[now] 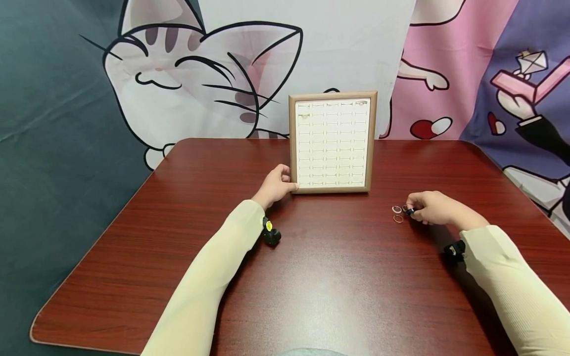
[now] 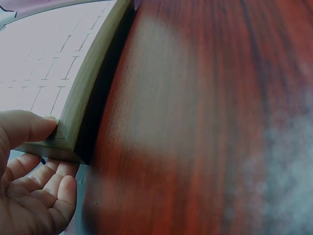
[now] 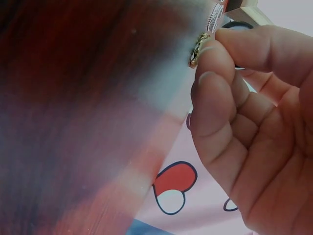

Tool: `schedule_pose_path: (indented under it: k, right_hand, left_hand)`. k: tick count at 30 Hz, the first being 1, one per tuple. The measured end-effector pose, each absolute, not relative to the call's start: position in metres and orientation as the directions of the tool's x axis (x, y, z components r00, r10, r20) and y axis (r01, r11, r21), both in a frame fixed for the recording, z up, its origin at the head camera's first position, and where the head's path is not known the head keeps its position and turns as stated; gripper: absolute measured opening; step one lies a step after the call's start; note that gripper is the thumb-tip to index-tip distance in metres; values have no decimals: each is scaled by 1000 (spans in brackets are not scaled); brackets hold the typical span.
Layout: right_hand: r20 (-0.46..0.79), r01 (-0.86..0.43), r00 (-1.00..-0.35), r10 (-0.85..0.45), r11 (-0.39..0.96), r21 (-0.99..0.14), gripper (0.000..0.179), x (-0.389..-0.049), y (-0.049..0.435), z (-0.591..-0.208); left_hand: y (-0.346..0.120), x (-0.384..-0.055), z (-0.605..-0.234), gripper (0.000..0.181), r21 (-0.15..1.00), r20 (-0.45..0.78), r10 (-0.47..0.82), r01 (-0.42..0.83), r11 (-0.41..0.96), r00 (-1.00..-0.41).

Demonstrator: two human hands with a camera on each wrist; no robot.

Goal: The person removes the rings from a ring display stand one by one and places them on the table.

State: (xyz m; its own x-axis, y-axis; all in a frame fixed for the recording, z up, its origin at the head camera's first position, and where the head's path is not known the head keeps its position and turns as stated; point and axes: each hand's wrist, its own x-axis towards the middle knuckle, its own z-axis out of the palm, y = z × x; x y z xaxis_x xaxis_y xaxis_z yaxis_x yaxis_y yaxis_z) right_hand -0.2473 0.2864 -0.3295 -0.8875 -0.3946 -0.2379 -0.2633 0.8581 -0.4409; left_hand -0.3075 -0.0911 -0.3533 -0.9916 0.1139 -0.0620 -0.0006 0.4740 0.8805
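Dark ring (image 1: pixel 410 211), on the right side of the table (image 1: pixel 311 257), pinched between the thumb and fingertips of the right hand (image 1: pixel 432 206). A gold ring (image 3: pixel 198 50) sits close against those fingertips; whether it touches them cannot be told. Just beyond lie a silver ring (image 1: pixel 396 212) and a thin ring (image 1: pixel 398 222).

Well apart, the left hand (image 1: pixel 273 187) grips the lower left corner of a frame (image 1: pixel 373 143), thumb on the front, fingers curled behind. The frame stands upright toward the table's far edge — a stretch of tabletop separates it from the right hand, and a wider one runs nearer, between the two sleeves (image 1: pixel 227 252).

The frame's rim is pale grained wood, square-cornered, around a white panel (image 1: pixel 331 146) marked with rows of short slots. One ring (image 1: pixel 361 103) sits top right, another (image 1: pixel 304 115) at left, a row lower. The table is glossy, red-brown, streaked with grain, its corners rounded. Cream sleeves; printed cloth (image 1: pixel 352 44) hangs behind.
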Motion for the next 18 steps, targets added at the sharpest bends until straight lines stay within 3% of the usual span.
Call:
schedule_pose_path:
  k: [18]
  right_hand:
    - [-259, -272, -883, -393, 875, -400, 9, -245, 282, -330]
  left_hand:
    - [-92, -308, -354, 44, 881, -68, 117, -5, 473, -991]
